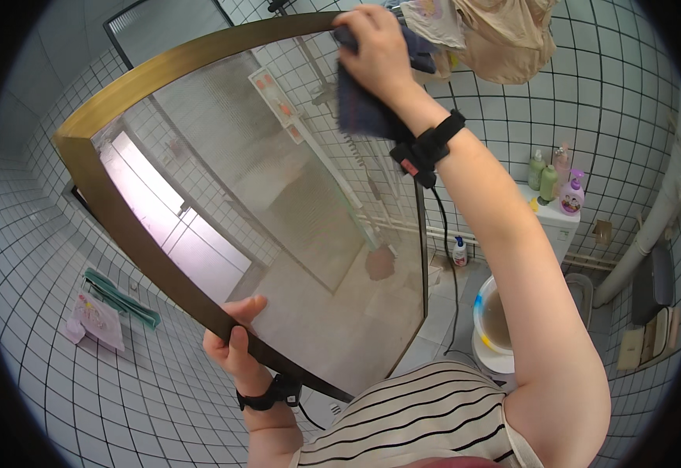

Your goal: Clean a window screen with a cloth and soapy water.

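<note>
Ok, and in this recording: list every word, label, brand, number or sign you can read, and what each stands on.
Nothing reads clearly enough to quote.
Purple pump bottle: label too small to read.
Small white bottle: label too small.
Pink item hanging at left: print blurred.
Right-wrist device: red mark, unreadable.
Gold-coloured frame, dark cloth: no text visible.

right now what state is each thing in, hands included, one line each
Left hand: curled around gold frame
Right hand: clasping dark cloth
Dark cloth: partly bunched, partly hanging
Purple pump bottle: upright
White floor bottle: upright
Bucket: uncovered, cloudy liquid inside
Beige garment: hanging
Green towel: hanging
Glass panel: see-through; open or shut unclear
</note>
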`<action>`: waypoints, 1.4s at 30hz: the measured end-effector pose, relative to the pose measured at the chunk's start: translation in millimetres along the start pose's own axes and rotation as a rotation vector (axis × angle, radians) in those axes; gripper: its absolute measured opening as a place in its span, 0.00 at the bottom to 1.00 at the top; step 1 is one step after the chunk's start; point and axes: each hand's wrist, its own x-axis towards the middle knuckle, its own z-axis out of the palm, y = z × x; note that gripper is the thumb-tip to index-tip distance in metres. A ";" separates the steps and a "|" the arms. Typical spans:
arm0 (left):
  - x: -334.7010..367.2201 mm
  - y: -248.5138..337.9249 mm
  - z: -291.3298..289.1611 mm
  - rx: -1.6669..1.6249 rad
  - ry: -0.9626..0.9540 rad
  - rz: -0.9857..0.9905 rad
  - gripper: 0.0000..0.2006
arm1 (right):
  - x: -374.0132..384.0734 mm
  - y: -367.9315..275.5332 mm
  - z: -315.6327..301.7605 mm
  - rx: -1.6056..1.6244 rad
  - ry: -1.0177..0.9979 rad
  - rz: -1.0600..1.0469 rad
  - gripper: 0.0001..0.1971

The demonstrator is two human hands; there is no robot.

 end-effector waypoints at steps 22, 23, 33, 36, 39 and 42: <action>37.2 -18.4 -2.8 0.490 0.079 0.097 0.13 | -252.6 -134.6 -103.7 0.661 -1.089 0.364 0.16; 37.6 -17.2 4.8 0.461 0.130 0.112 0.12 | -257.2 -123.3 -110.4 0.560 -1.084 0.458 0.16; 27.4 -55.2 -13.8 0.400 0.214 0.073 0.08 | -205.7 -34.2 -164.6 1.047 -0.503 1.649 0.15; 25.1 -59.9 -12.8 0.400 0.241 0.011 0.08 | -202.4 -30.9 -187.9 1.088 -0.336 1.739 0.14; 22.8 -75.2 -15.5 0.390 0.206 -0.012 0.09 | -215.5 -22.9 -220.7 1.096 -0.311 1.794 0.14; 20.0 -76.2 -20.5 0.432 0.203 -0.032 0.09 | -225.2 -17.9 -252.5 0.945 -0.350 1.852 0.14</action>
